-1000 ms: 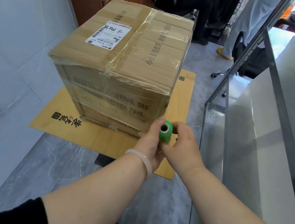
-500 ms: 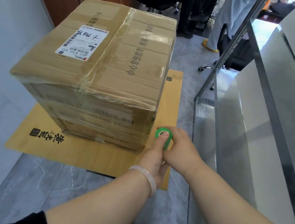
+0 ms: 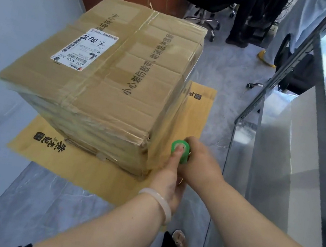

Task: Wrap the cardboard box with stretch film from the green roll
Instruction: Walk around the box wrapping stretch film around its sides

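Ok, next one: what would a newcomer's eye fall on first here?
The big taped box fills the middle, on a flat cardboard sheet on the floor, a white label on top. At its near right corner both hands hold a small green roll: the left hand with a finger at its core, the right hand gripping its side.

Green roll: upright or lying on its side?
Upright. The green roll points its core end up; left hand has a finger in it, right hand grips its side.
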{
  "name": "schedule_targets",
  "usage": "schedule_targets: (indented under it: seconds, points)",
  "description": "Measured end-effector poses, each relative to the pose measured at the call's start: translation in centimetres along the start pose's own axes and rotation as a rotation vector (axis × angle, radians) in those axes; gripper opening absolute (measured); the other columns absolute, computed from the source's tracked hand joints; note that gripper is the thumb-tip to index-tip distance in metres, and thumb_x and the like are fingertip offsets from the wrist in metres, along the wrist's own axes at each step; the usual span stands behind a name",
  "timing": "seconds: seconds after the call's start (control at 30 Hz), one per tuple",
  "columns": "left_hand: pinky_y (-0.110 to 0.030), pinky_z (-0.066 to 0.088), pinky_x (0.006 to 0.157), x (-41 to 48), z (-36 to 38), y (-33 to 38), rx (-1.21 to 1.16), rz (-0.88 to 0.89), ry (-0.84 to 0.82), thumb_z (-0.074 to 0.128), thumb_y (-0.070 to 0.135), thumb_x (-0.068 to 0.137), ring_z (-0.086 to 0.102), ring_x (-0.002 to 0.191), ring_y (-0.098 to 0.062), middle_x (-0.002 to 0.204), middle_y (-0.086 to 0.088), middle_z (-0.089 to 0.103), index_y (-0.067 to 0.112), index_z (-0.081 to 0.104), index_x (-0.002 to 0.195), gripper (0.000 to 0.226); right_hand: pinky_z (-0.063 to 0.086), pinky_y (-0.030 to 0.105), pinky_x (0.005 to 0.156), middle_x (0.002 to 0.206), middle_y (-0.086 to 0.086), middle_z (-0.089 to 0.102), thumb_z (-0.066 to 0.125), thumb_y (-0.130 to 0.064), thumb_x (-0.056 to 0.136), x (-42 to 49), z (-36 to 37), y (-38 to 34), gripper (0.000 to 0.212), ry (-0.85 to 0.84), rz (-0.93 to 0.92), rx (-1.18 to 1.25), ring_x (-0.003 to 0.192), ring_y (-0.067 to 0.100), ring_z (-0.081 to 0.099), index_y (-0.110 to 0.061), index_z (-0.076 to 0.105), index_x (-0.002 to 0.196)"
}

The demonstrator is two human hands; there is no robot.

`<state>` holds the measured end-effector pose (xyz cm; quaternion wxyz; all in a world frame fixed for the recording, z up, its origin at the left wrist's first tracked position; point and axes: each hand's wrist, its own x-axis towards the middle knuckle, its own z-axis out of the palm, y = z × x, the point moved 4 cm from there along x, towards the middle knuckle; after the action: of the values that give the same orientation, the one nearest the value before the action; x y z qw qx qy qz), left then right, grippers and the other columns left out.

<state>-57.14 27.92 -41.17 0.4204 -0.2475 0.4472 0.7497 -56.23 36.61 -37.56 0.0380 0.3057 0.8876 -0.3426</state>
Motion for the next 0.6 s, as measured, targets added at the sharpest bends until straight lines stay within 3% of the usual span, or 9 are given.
schedule_targets:
  seconds: [0.13,0.23,0.3,0.37,0.5,0.6]
  points:
    - [-0.033,0.049,0.104,0.5,1.2,0.9,-0.131,0.058,0.087,0.063,0.042,0.095,0.064,0.121,-0.021,0.126,-0.012,0.069,0.014,0.067,0.108,0.032,0.050,0.041,0.085,0.115,-0.002,0.054,0.066,-0.039,0.074,2.3,0.1,-0.3,0.050,-0.155,-0.151,-0.001,0.102,0.020,0.055,-0.029,0.050,0.120]
    - [-0.037,0.049,0.107,0.7,1.5,1.6,-0.203,0.084,0.121,0.064,0.041,0.094,0.066,0.117,-0.020,0.125,-0.011,0.069,0.011,0.065,0.119,0.039,0.050,0.041,0.092,0.120,-0.004,0.057,0.064,-0.039,0.068,3.2,0.4,-0.3,0.065,-0.264,-0.219,0.094,0.109,0.017,0.056,-0.028,0.048,0.129]
    - [-0.036,0.050,0.106,0.9,1.6,1.6,-0.202,0.093,0.122,0.064,0.041,0.094,0.067,0.111,-0.019,0.122,-0.010,0.070,0.011,0.065,0.123,0.042,0.053,0.040,0.089,0.114,-0.006,0.062,0.066,-0.034,0.069,3.6,0.2,0.1,0.058,-0.268,-0.235,0.118,0.105,0.013,0.059,-0.030,0.051,0.124]
    - [-0.035,0.047,0.109,0.9,1.6,1.5,-0.173,0.078,0.134,0.066,0.045,0.090,0.065,0.118,-0.018,0.125,-0.008,0.069,0.014,0.066,0.122,0.045,0.054,0.039,0.085,0.103,-0.012,0.062,0.071,-0.032,0.069,4.3,-0.3,0.2,0.049,-0.239,-0.266,0.098,0.097,0.008,0.060,-0.034,0.053,0.114]
    - [-0.034,0.035,0.114,0.9,2.5,0.7,-0.107,0.032,0.050,0.074,0.071,0.056,0.058,0.124,-0.011,0.131,0.001,0.067,0.022,0.062,0.128,0.088,0.055,0.041,0.079,0.095,-0.014,0.058,0.074,-0.039,0.066,5.2,-1.5,0.4,0.041,-0.153,-0.276,0.069,0.087,0.009,0.059,-0.039,0.047,0.096]
    - [-0.035,0.045,0.109,1.5,3.7,0.8,-0.093,0.042,0.028,0.066,0.054,0.086,0.065,0.112,-0.012,0.123,-0.001,0.071,0.021,0.066,0.117,0.046,0.054,0.043,0.074,0.093,-0.012,0.054,0.072,-0.037,0.066,5.4,-2.2,0.3,0.038,-0.121,-0.294,-0.002,0.085,0.014,0.057,-0.036,0.047,0.094]
